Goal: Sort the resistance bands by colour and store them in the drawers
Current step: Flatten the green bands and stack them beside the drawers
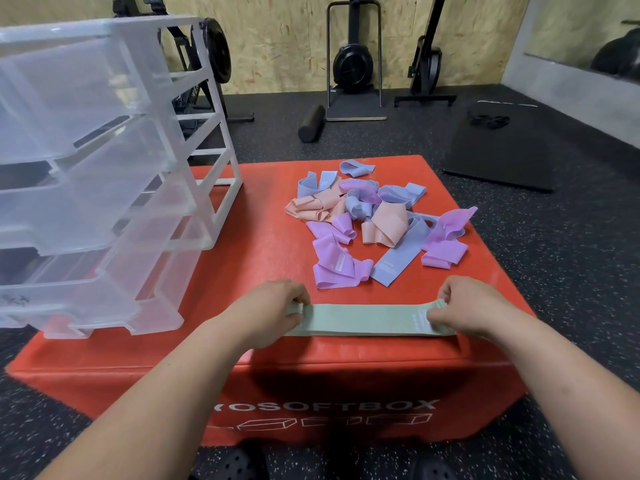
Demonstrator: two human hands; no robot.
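A flat stack of pale green resistance bands lies along the front of the red soft box. My left hand pinches its left end and my right hand pinches its right end. Behind it sits a loose pile of bands in purple, blue-grey and peach. A clear plastic drawer unit stands on the left of the box, with its drawers pulled out toward me.
Black speckled gym floor surrounds the box. A black foam roller, a black mat and exercise machines stand farther back by the wooden wall. My dark shoes are at the box's front edge.
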